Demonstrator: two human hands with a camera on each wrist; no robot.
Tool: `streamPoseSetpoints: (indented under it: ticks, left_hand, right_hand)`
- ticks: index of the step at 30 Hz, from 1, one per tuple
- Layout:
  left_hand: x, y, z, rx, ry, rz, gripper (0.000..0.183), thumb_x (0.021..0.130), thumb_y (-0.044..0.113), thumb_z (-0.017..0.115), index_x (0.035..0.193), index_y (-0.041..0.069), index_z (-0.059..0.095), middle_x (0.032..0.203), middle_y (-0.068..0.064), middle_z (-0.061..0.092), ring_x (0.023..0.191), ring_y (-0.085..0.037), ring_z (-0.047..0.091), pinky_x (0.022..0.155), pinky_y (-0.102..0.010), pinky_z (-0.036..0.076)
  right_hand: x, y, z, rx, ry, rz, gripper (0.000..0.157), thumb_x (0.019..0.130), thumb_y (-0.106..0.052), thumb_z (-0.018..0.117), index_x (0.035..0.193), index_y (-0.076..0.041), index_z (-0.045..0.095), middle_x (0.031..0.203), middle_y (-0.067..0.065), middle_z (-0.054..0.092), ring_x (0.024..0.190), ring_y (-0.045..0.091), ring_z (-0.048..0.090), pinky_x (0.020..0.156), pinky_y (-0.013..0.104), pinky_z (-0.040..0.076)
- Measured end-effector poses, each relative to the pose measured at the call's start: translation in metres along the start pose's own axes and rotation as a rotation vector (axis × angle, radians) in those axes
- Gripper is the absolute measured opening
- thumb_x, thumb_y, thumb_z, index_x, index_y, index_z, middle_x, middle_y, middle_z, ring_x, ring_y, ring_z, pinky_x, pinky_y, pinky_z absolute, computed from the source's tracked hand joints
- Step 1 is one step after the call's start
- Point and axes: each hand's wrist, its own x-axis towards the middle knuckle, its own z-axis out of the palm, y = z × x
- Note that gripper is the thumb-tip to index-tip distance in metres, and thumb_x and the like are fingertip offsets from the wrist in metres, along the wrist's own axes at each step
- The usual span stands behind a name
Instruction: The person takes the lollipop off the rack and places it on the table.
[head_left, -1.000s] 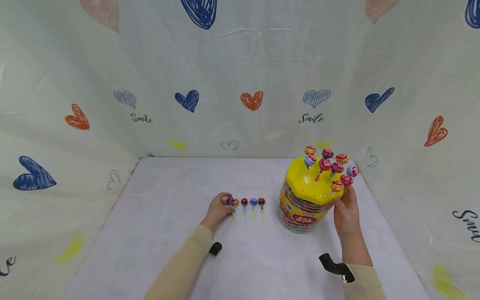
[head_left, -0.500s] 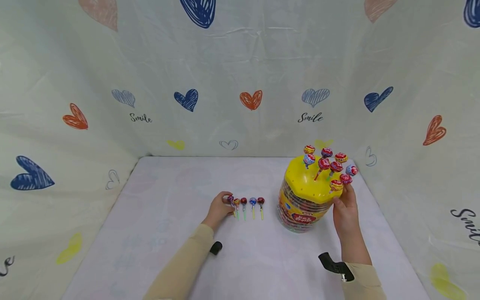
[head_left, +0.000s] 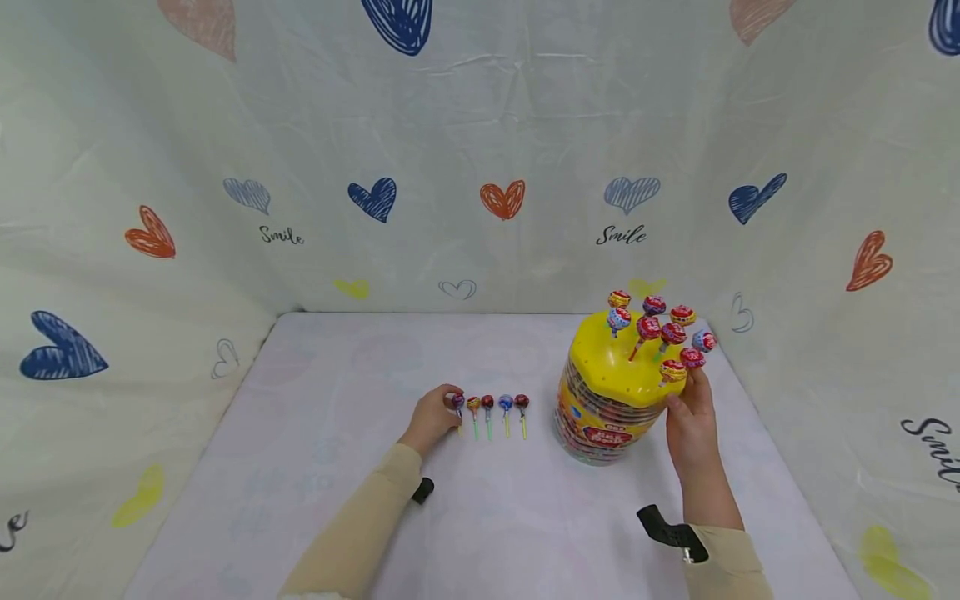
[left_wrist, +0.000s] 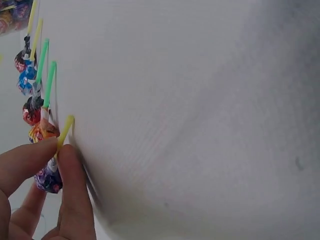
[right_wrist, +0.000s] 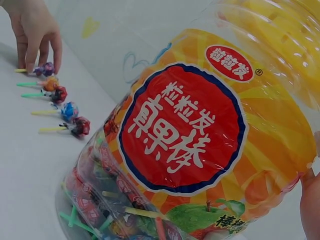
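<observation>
My left hand pinches the yellow stick of a purple-wrapped lollipop between thumb and finger, low over the table at the left end of a row. Beside it lie several more lollipops, among them an orange one, a blue one and a dark red one. With my right hand I hold the right side of a big clear lollipop jar, just under its yellow lid. The jar leans a little. Part of the right hand's fingers is hidden behind it.
Several wrapped lollipops stand stuck in holes of the yellow lid. More lollipops fill the jar. A white cloth covers the table, and a white curtain with printed hearts hangs behind and at both sides.
The left hand has moved slightly left with the purple lollipop, which now lies apart from the orange one instead of overlapping it. The right hand and the jar look unmoved.
</observation>
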Motion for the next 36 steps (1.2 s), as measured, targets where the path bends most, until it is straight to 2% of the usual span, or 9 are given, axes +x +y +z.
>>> streamPoseSetpoints:
  ticks: [6,15,21,26,30,36]
  left_hand:
    - [0.003,0.002,0.001,0.04,-0.044,-0.014,0.05,0.072,-0.008,0.079,0.119,0.006,0.065,0.084,-0.006,0.058,0.072,-0.021,0.051,0.062,-0.032,0.047]
    - [0.004,0.005,-0.001,0.082,-0.091,-0.016,0.051,0.073,-0.005,0.081,0.12,0.007,0.066,0.087,-0.005,0.058,0.076,-0.021,0.052,0.068,-0.035,0.049]
    - [0.005,0.002,-0.005,0.049,-0.113,-0.026,0.054,0.074,-0.002,0.082,0.124,0.007,0.064,0.088,-0.005,0.058,0.078,-0.02,0.053,0.069,-0.034,0.05]
    - [0.006,0.004,-0.011,0.008,-0.088,-0.067,0.052,0.076,0.003,0.082,0.125,0.009,0.063,0.094,-0.007,0.06,0.079,-0.02,0.055,0.069,-0.034,0.05]
    - [0.008,0.015,-0.017,-0.024,-0.051,-0.068,0.05,0.08,0.006,0.08,0.126,0.011,0.062,0.102,-0.009,0.061,0.079,-0.021,0.057,0.068,-0.033,0.05]
    - [0.007,0.052,-0.022,-0.133,-0.03,0.033,0.05,0.082,0.01,0.079,0.128,0.014,0.061,0.109,-0.013,0.062,0.081,-0.022,0.062,0.068,-0.034,0.053]
  right_hand:
    - [0.0,0.0,-0.001,0.012,-0.016,-0.016,0.052,0.1,-0.001,0.048,0.149,-0.016,0.039,0.155,0.004,0.027,0.141,0.019,0.022,0.117,0.033,0.017]
    - [0.0,0.001,-0.002,0.035,-0.036,-0.029,0.052,0.1,0.001,0.046,0.149,-0.016,0.039,0.155,0.005,0.027,0.142,0.019,0.022,0.118,0.034,0.016]
    - [0.0,0.001,-0.001,0.026,-0.027,-0.016,0.052,0.1,0.001,0.047,0.148,-0.017,0.039,0.155,0.005,0.026,0.142,0.018,0.022,0.117,0.034,0.017]
    - [0.0,0.001,0.0,0.025,-0.019,-0.008,0.053,0.099,0.001,0.047,0.148,-0.017,0.039,0.156,0.005,0.026,0.142,0.018,0.022,0.117,0.034,0.018]
    - [0.0,0.002,0.0,0.029,-0.009,-0.014,0.05,0.099,0.0,0.048,0.147,-0.016,0.041,0.155,0.005,0.028,0.142,0.019,0.022,0.117,0.035,0.016]
    - [0.0,0.001,-0.001,0.015,-0.002,-0.007,0.051,0.099,0.0,0.048,0.147,-0.016,0.041,0.155,0.004,0.028,0.142,0.019,0.022,0.117,0.035,0.016]
